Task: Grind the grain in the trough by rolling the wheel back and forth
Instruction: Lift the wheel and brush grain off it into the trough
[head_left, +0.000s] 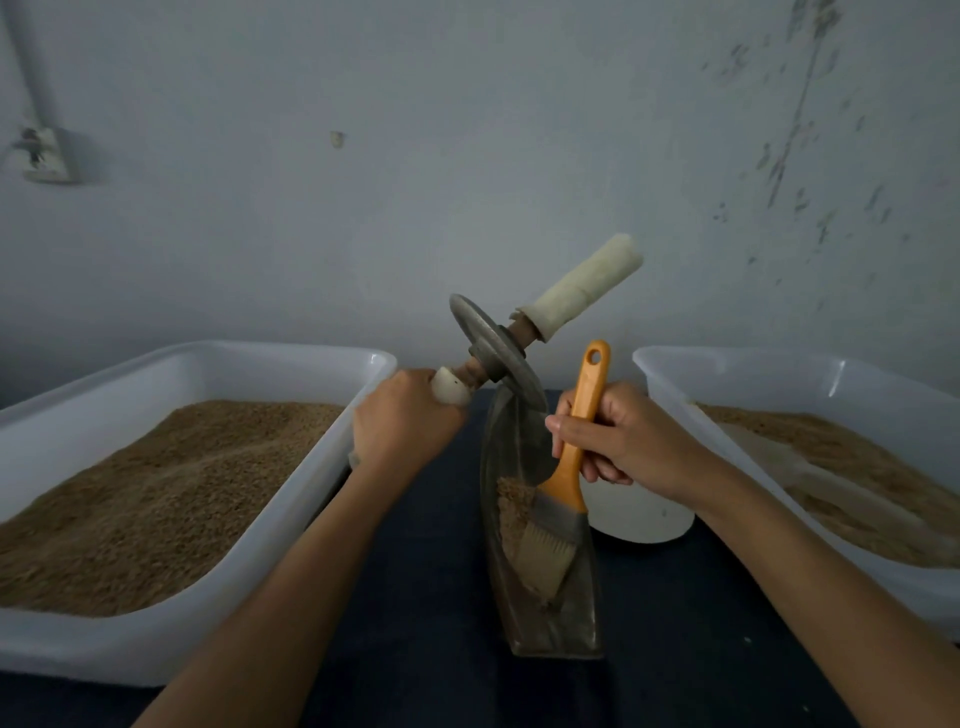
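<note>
A narrow metal trough (571, 618) stands on the dark table in the middle, with some brown ground grain (511, 509) inside it. The metal grinding wheel (485, 343) is tilted, its lower edge over the far end of the trough; its axle has cloth-wrapped handles on both sides. My left hand (402, 421) grips the near left handle. The right handle (582, 288) sticks up free. My right hand (618, 436) grips the orange handle of a brush (563, 488), whose pale bristles reach down into the trough by the grain.
A white plastic tub (291, 499) full of brown grain sits on the left. Another white tub (789, 389) with grain sits on the right. A white round bowl (644, 514) stands beside the trough under my right hand. A grey wall rises close behind.
</note>
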